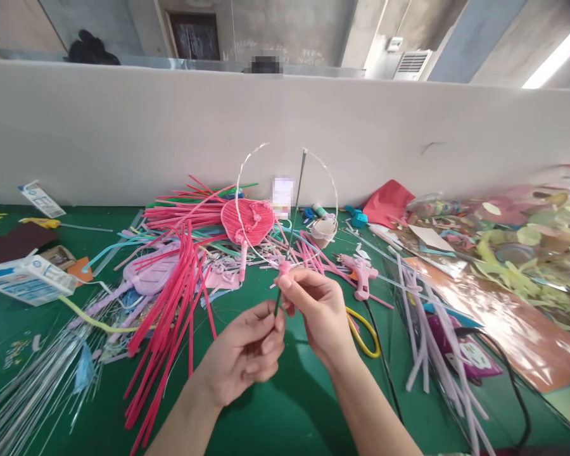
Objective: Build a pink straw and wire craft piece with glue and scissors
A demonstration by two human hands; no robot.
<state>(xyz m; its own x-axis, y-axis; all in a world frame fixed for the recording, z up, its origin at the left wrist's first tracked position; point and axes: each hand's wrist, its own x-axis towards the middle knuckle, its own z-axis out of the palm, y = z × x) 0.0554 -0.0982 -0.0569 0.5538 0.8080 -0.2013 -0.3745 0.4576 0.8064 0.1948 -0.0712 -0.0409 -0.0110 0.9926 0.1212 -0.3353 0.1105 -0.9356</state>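
Observation:
Between my hands stands a thin green rod [298, 206], tilted slightly right, with a white wire hoop [337, 196] around its upper part. My left hand [247, 354] is closed on the rod's lower end. Just above it, my right hand [320, 310] pinches a short pink fuzzy wrap [284, 267] where hoop and rod meet. Behind the hoop lies a pink-red fan-shaped piece [254, 221] with a light pink handle. Red pipe cleaners [171, 323] lie in a long bundle left of my left hand.
A pink glue gun [362, 278] with a black cord lies right of my hands. Near it are a yellow ring [374, 348], lilac pipe cleaners [422, 342] and a purple pouch [449, 345]. Metal wires [33, 392] and a white-blue box [26, 278] are at left. A white partition [171, 133] stands behind.

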